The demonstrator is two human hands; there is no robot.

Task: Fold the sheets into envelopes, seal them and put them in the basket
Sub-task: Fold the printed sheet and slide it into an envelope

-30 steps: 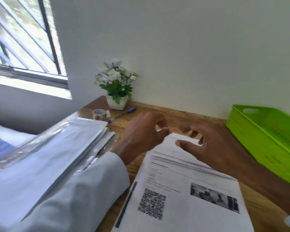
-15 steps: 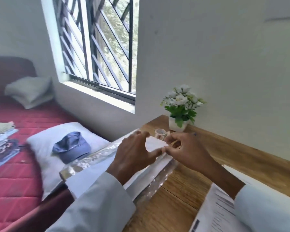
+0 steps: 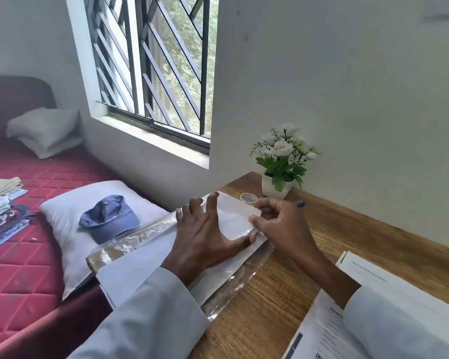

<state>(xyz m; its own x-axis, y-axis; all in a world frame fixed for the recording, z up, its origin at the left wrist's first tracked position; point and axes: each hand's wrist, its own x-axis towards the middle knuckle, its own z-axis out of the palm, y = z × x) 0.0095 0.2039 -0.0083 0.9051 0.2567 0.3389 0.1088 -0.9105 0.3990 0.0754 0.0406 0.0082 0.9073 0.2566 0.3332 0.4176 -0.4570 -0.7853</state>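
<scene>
Lying in clear plastic wrap (image 3: 130,244), envelopes (image 3: 233,218) meet both hands (image 3: 200,237).

No text can be read. Lines of print are seen on the printed sheets (image 3: 368,275) lying just right of the right hand (image 3: 280,226), under its forearm, but the words are too blurred to be made out. A dark bar and a fragment of a black block mark are seen on the near edge of the same sheets, cut off by the frame edge and not legible. A pale disc resembling a dial is shown on the tape roll (image 3: 247,197) just beyond the right hand's fingertips; no figures can be distinguished on it. No lettering can be made out on the blue cap (image 3: 109,218) to the left of the left hand (image 3: 205,234).
</scene>
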